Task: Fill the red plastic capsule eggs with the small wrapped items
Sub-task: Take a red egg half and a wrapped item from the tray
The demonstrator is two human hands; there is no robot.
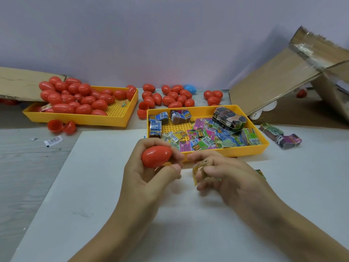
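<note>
the left hand [151,173] curled its fingers [174,151] and thumb round a smooth, glossy red egg [156,156], closed, held above the white sheet [94,186] on the table [28,167]. just beside it, the right hand [226,178] pinched a small crinkled wrapped item [200,171] between bent fingertips. behind lay a yellow perforated tray [245,148] of bright wrapped packets [205,137].

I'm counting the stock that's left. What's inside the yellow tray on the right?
The right yellow tray holds loose colourful wrapped packets and banded bundles, with bare grid floor at its left middle. The left hand and red egg cover its near left corner.
</note>
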